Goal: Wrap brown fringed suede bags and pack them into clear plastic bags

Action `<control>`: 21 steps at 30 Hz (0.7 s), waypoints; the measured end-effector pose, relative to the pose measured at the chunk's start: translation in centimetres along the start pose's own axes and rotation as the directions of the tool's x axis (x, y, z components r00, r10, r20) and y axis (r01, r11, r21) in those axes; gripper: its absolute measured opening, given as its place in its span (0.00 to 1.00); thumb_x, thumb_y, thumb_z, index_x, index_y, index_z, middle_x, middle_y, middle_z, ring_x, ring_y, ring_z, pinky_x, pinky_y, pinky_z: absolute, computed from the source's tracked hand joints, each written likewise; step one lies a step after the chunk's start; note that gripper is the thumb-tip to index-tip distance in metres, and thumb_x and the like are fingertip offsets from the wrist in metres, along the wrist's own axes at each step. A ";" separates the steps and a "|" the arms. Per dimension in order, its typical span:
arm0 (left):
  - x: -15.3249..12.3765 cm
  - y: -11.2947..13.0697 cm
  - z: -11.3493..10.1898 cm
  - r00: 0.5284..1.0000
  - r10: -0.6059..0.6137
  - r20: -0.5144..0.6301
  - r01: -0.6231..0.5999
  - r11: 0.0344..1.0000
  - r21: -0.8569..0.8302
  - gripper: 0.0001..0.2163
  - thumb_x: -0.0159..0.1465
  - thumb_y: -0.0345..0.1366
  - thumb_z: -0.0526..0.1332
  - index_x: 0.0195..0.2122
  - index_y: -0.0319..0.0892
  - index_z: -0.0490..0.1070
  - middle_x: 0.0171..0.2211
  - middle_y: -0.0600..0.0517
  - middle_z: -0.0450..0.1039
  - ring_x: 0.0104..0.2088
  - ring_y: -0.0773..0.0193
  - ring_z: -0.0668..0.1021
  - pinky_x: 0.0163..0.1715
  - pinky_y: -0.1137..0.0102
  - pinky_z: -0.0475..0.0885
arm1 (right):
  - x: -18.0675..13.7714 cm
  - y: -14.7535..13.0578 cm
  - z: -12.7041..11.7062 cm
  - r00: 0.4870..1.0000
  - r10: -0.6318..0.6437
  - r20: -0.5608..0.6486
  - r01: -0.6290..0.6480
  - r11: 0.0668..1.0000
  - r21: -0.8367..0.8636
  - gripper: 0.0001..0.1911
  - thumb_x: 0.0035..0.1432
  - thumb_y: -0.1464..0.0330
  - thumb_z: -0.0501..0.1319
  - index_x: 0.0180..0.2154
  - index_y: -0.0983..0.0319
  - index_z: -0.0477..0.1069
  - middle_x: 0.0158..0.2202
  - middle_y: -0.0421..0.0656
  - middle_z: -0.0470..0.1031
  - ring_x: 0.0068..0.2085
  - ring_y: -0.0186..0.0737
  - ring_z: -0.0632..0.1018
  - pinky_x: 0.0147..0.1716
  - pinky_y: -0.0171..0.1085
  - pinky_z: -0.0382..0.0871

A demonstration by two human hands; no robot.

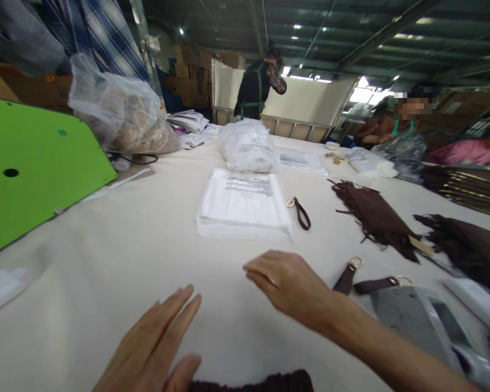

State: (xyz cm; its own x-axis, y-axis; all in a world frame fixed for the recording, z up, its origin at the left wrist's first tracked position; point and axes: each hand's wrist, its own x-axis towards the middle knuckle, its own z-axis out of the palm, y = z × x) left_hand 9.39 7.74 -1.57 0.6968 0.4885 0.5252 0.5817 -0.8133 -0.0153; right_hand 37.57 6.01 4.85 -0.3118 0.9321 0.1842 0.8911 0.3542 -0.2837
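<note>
My left hand (155, 340) is stretched out over the white table, its fingers straight and the thumb apart, holding nothing. Just below its thumb, a dark brown gathered fabric piece (257, 383) shows at the bottom edge, mostly cut off. My right hand (288, 280) hovers over the table with fingers bent and fingertips close together; whether anything is between them is hidden. Beyond it lies a stack of clear printed plastic bags (243, 204). A dark wrist strap with a gold clasp (301, 214) rests beside that stack. Two more brown straps (345, 279) lie right of my right hand.
A full clear bag (248, 146) stands behind the stack. Brown fringed pouches (375, 218) lie to the right, near a grey device (416, 321). On the left are a green panel (36, 169) and a stuffed plastic bag (126, 114). Several people work around the table.
</note>
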 end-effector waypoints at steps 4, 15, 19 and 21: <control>6.5 -1.1 1.0 0.976 -0.190 0.106 0.200 0.975 -0.094 0.20 0.70 0.40 0.46 0.60 0.42 0.60 0.57 0.48 0.70 0.55 0.61 0.73 0.53 0.64 0.71 | 6.7 4.8 1.6 0.972 0.223 0.067 -0.194 0.933 -0.302 0.14 0.63 0.77 0.54 0.49 0.64 0.71 0.46 0.50 0.78 0.49 0.45 0.77 0.46 0.38 0.70; 19.6 -5.7 8.1 0.926 -0.245 0.287 0.249 0.968 0.024 0.18 0.65 0.30 0.56 0.57 0.37 0.63 0.55 0.40 0.71 0.53 0.53 0.74 0.50 0.59 0.71 | 10.3 9.2 4.6 0.937 0.331 0.107 -0.248 0.852 -0.461 0.11 0.64 0.65 0.60 0.45 0.65 0.71 0.45 0.45 0.75 0.44 0.41 0.77 0.43 0.45 0.74; 20.8 -5.5 11.1 0.943 -0.055 0.327 0.061 0.998 -0.009 0.15 0.65 0.33 0.61 0.53 0.39 0.67 0.52 0.45 0.72 0.52 0.55 0.74 0.51 0.57 0.71 | 10.7 8.8 4.4 0.935 0.341 0.099 -0.257 0.843 -0.472 0.11 0.65 0.65 0.59 0.45 0.64 0.71 0.42 0.43 0.75 0.41 0.39 0.78 0.40 0.43 0.75; 20.7 -5.3 12.7 0.939 -0.003 0.343 0.005 1.000 -0.006 0.13 0.66 0.36 0.61 0.51 0.39 0.69 0.50 0.47 0.72 0.50 0.56 0.75 0.49 0.55 0.72 | 10.8 8.6 4.9 0.930 0.357 0.084 -0.276 0.832 -0.481 0.11 0.65 0.65 0.59 0.46 0.64 0.70 0.43 0.44 0.75 0.41 0.39 0.78 0.40 0.43 0.75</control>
State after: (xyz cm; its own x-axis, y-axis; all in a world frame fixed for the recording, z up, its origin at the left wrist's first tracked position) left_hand 26.07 26.20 -1.42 0.7968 0.5699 0.2010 0.5830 -0.8125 -0.0074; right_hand 40.21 19.47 -0.20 0.0006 1.0000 -0.0091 0.9862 0.0009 0.1658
